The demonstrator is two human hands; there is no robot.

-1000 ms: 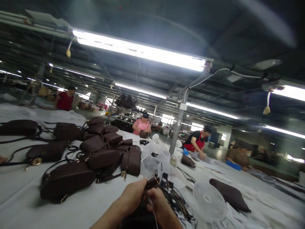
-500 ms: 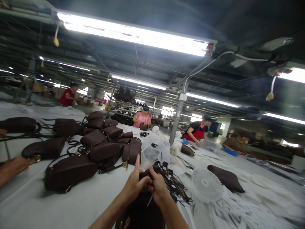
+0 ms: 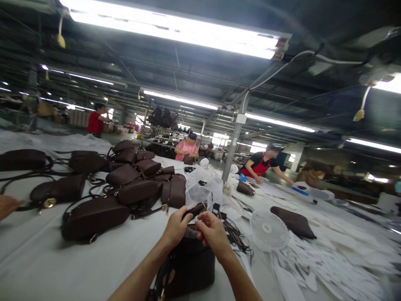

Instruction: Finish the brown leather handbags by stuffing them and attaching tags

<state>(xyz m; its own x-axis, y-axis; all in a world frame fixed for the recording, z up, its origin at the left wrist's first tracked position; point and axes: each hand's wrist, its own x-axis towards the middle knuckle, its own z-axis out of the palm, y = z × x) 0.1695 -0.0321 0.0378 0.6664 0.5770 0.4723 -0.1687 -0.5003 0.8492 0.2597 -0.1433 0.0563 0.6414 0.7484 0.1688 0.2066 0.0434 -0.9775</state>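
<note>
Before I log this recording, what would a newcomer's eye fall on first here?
The heap of dark brown bags on the left of the white table, most likely. At bottom centre, the left hand and right hand are at the top of a dark bag. Overhead, the long bright tube light stretches across the view.

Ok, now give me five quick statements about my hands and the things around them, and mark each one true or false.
1. The left hand holds a dark brown part at the top of the dark brown, leather-like upright bag. True.
2. The right hand wears a glove. False: it is bare.
3. A round white plastic fan is to the right of the upright bag. True.
4. The pile of dark brown, leather-like bags lies right of the fan. False: it lies left.
5. Another person's hand shows at the left edge. True.
</note>
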